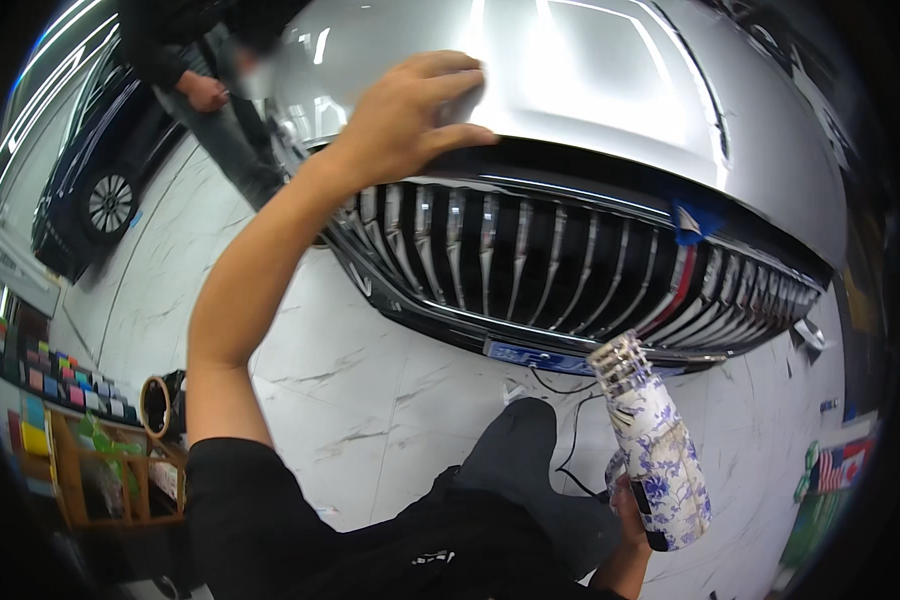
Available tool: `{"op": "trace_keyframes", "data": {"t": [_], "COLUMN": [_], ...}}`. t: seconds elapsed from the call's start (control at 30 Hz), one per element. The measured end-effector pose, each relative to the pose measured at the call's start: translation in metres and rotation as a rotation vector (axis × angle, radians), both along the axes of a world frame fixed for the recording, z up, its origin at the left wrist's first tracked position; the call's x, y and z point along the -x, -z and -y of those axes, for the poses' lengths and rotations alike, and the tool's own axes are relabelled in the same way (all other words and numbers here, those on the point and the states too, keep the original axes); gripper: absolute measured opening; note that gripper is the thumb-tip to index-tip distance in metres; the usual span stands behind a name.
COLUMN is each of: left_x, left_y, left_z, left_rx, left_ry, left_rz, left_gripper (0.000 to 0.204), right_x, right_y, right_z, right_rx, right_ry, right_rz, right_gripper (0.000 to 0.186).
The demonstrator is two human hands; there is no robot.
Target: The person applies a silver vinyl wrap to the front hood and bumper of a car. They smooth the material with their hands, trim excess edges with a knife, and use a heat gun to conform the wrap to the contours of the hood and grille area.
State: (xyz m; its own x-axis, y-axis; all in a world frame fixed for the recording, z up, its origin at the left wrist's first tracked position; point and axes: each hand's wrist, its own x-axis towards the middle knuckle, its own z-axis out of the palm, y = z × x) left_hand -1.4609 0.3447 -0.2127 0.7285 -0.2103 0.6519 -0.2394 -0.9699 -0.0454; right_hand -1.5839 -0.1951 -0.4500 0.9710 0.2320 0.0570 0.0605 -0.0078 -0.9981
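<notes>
My left hand (410, 115) reaches out over the front edge of a silver car hood (580, 70), thumb and fingers apart and nothing in the grasp. Whether the fingertips touch the metal, I cannot tell. Low on the right, my right hand (630, 515) grips a heat gun (662, 455) wrapped in a white and purple floral pattern. Its caged nozzle points up toward the chrome-slatted grille (515, 245). Blue tape (692, 222) sticks to the grille's top edge, near a red slat (683, 275).
A dark cord (572, 435) trails over the marbled floor (370, 400) beside my legs. Another person's hand (206, 92) shows at the upper left, near a dark parked car (105, 185). Colour swatches (75, 385) and a wooden rack (120, 515) stand at the left; small flags (838, 467) hang right.
</notes>
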Motion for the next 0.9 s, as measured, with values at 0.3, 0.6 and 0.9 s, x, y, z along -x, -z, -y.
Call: {"op": "trace_keyframes", "data": {"t": [0.3,0.6,0.9], "left_x": [0.022,0.064,0.075], "left_y": [0.017,0.010,0.010], "left_z": [-0.042,-0.116,-0.120], "left_rx": [0.099,0.173,0.132], "left_ry": [-0.020,-0.054,-0.091], "left_rz": [0.062,-0.014,0.017], "left_gripper": [0.045,0.051,0.051], "right_x": [-0.001,-0.003,-0.013], "right_y": [0.001,-0.004,-0.012], "right_z": [0.009,-0.004,-0.026], "right_rx": [0.032,0.014,-0.050], "right_ry": [-0.027,-0.071,-0.079], "right_rz": [-0.002,-0.003,0.050], "right_gripper": [0.054,0.049,0.045]}}
